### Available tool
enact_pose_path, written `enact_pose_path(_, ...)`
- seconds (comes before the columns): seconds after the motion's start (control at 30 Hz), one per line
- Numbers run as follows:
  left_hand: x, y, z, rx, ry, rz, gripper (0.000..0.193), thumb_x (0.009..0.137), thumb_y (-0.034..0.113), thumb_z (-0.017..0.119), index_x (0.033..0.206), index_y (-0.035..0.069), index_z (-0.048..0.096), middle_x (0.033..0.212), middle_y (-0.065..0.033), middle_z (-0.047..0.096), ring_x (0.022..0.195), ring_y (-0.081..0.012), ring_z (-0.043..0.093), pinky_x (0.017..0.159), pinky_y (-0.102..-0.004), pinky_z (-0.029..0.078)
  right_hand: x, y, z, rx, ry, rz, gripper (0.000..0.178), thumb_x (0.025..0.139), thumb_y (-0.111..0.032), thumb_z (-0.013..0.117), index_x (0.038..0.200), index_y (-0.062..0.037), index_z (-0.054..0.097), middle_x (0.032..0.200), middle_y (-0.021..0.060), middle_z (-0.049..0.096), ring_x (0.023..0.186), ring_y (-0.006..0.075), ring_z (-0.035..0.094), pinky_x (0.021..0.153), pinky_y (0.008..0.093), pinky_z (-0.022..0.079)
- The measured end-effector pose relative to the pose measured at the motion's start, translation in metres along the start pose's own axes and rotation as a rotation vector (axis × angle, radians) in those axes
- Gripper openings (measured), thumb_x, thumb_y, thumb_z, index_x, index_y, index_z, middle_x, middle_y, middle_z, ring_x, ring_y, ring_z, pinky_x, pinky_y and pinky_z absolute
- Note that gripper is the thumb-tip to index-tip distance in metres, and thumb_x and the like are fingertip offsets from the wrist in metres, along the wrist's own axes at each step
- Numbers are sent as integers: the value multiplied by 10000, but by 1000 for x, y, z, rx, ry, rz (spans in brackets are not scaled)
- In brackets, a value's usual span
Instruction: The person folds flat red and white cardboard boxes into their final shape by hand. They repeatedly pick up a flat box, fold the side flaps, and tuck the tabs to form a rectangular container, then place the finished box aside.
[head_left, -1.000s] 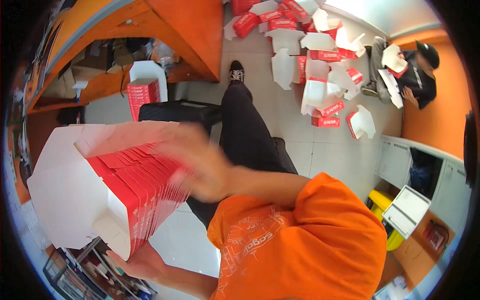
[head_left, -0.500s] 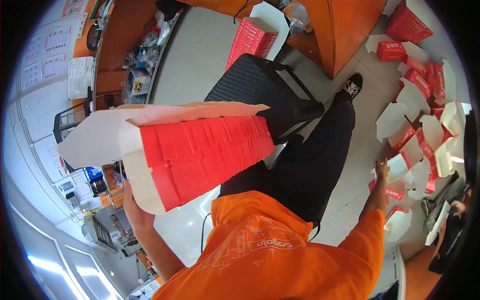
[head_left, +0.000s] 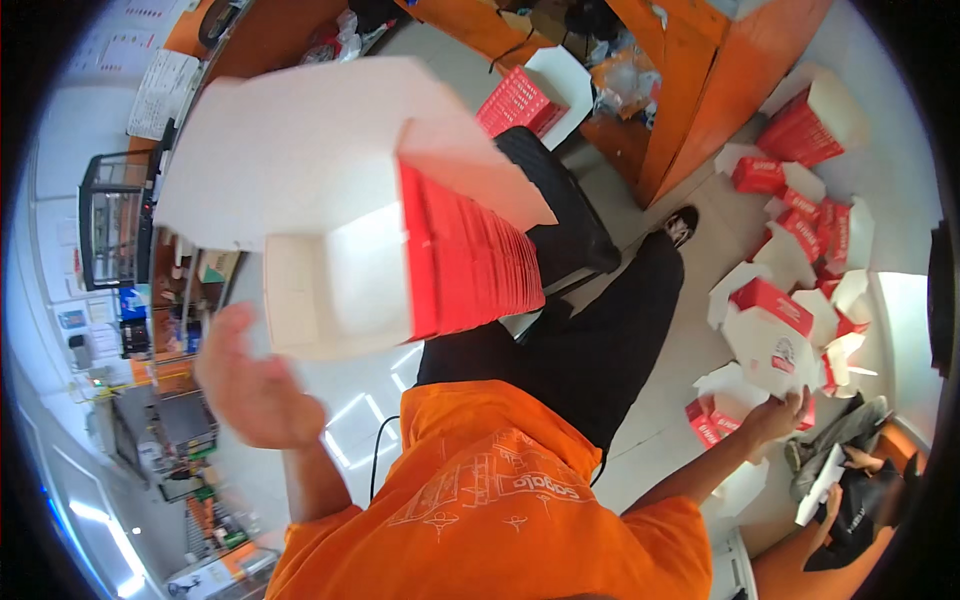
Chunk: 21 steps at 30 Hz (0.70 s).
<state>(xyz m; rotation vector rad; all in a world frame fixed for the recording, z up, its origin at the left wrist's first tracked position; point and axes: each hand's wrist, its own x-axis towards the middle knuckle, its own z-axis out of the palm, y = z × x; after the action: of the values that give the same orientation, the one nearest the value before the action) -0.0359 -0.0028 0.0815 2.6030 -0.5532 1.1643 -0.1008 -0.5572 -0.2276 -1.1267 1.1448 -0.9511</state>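
A long stack of nested red-and-white paper food boxes [head_left: 465, 255] stretches from the black woven-pattern stool [head_left: 570, 200] toward my left side, its big white flap raised at the near end. My left hand [head_left: 255, 385] is beside that end, smeared by motion, its fingers looking stretched out with nothing in them. Far to the right, my right hand [head_left: 780, 412] pinches the edge of a single red-and-white paper box [head_left: 768, 345]. That box is among the loose ones on the floor, its white flap facing up.
Several loose boxes [head_left: 800, 220] lie heaped along the right wall. Another box stack [head_left: 525, 100] stands behind the stool, near an orange wooden cabinet [head_left: 680, 100]. At lower right, a person [head_left: 855, 500] sits holding a white sheet. Shelves and equipment [head_left: 120, 220] line the left.
The nested stack's near end has swung up and turned its opening toward me. My left hand has come away from it. My right hand has taken hold of a loose box.
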Motion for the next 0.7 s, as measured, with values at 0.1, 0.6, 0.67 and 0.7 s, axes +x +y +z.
enact_pose_path(0.1, 21, 53, 49, -447, -206, 156, 538, 811, 146, 824, 1309, 137, 623, 1409, -168, 570, 1244, -394, 574, 993, -501, 509, -61, -112, 24, 211, -222, -88, 415, 914, -122, 567, 1309, 7, 585, 1355, 250, 548, 1288, 366, 526, 1085, 533, 463)
enact_pose_path(0.6, 89, 3, -1, -978, 260, -198, 255, 900, 159, 749, 1132, 52, 756, 1044, -69, 757, 966, -189, 715, 829, -316, 555, -297, -343, 146, 362, -1362, -853, 1062, 910, -472, 733, 1621, 0, 100, 1521, 309, 419, 1452, 434, 402, 1116, 665, 390)
enact_pose_path(0.67, 81, -15, -6, -1042, 312, -543, 259, 973, 232, 729, 1101, 8, 755, 1001, -49, 753, 900, -125, 694, 804, -290, 556, -319, -312, 175, 476, -1296, -990, 1117, 837, -500, 813, 1604, 14, 184, 1539, 261, 417, 1441, 390, 426, 1111, 614, 411)
enact_pose_path(0.7, 77, -26, -5, -1077, 331, -648, 300, 996, 271, 719, 1101, -8, 750, 984, -36, 745, 880, -101, 675, 797, -282, 550, -323, -296, 182, 480, -1299, -997, 1136, 812, -499, 840, 1602, 17, 207, 1560, 242, 392, 1451, 373, 413, 1123, 589, 402)
